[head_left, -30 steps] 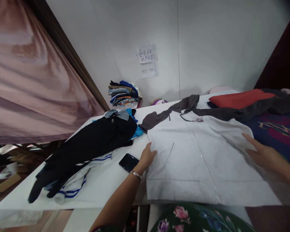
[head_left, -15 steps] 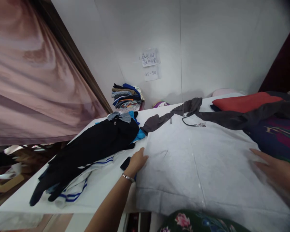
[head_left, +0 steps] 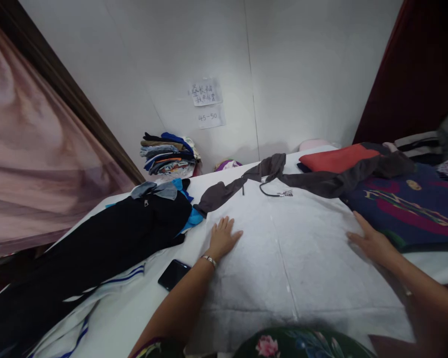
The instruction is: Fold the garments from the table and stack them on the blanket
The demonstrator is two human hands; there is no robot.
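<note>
A light grey hooded jacket (head_left: 294, 248) with dark grey sleeves lies spread out on the white table (head_left: 149, 278), its hood and drawstring toward the wall. On the jacket's left side my left hand (head_left: 224, 237) rests flat, fingers spread. My right hand (head_left: 373, 243) is at the jacket's right edge, thumb apart from the fingers, with nothing gripped. The dark left sleeve (head_left: 218, 196) is bent outward beside the hood. Across to the right stretches the other sleeve (head_left: 317, 183), which reaches over a red folded garment.
Black clothing (head_left: 115, 238) lies on the left over blue-striped white fabric. A phone (head_left: 173, 274) is near my left forearm. Folded clothes (head_left: 168, 154) are stacked by the wall. On the right are the red garment (head_left: 336, 158) and a navy patterned one (head_left: 414, 204).
My left hand has moved from the jacket's left edge onto its surface, fingers spreading. My right hand has settled at the right edge. The view has shifted right.
</note>
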